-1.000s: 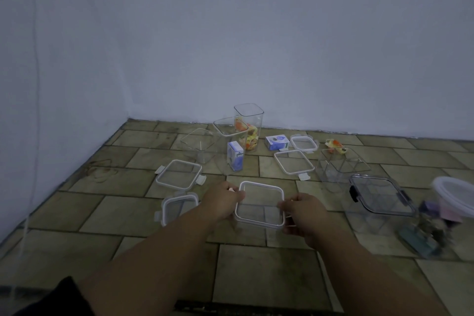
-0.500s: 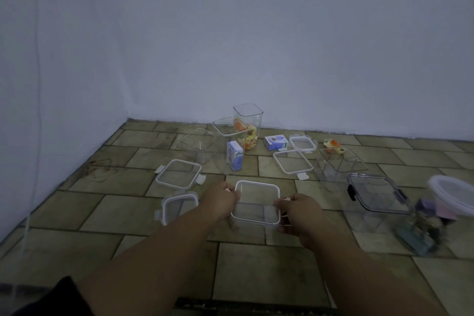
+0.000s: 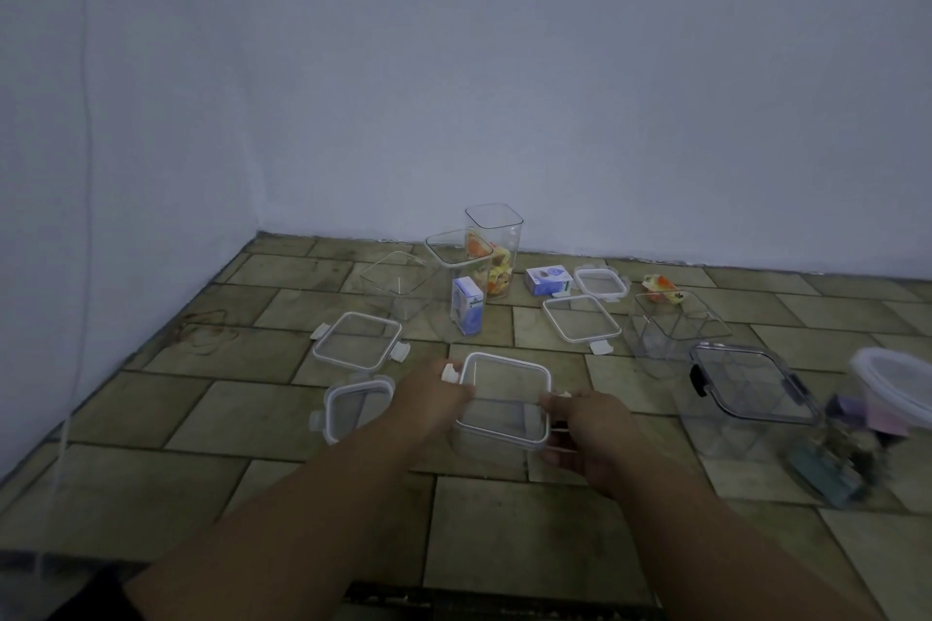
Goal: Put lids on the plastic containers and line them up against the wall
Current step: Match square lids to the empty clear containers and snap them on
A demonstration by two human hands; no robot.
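A square clear container with a white-rimmed lid [image 3: 506,396] sits on the tiled floor in front of me. My left hand [image 3: 432,398] grips its left side by the white latch. My right hand [image 3: 587,429] holds its right side at the other latch. Loose white-rimmed lids lie around: one [image 3: 357,340] to the left, a smaller one [image 3: 355,403] beside my left hand, one [image 3: 581,318] further back and a small one [image 3: 601,281] near the wall. Two tall open containers [image 3: 497,247] with colourful contents stand near the wall.
An empty clear container [image 3: 396,285] stands back left, another [image 3: 676,325] back right. A dark-latched lidded box [image 3: 751,383] and a white-lidded tub [image 3: 895,383] sit at the right. Small blue-white cartons [image 3: 468,305] [image 3: 548,280] stand among them. Walls meet in the left corner.
Both hands have kept their hold on the lidded container and drawn it slightly nearer and upward in view; the view shifted a little. Other items have stayed put.
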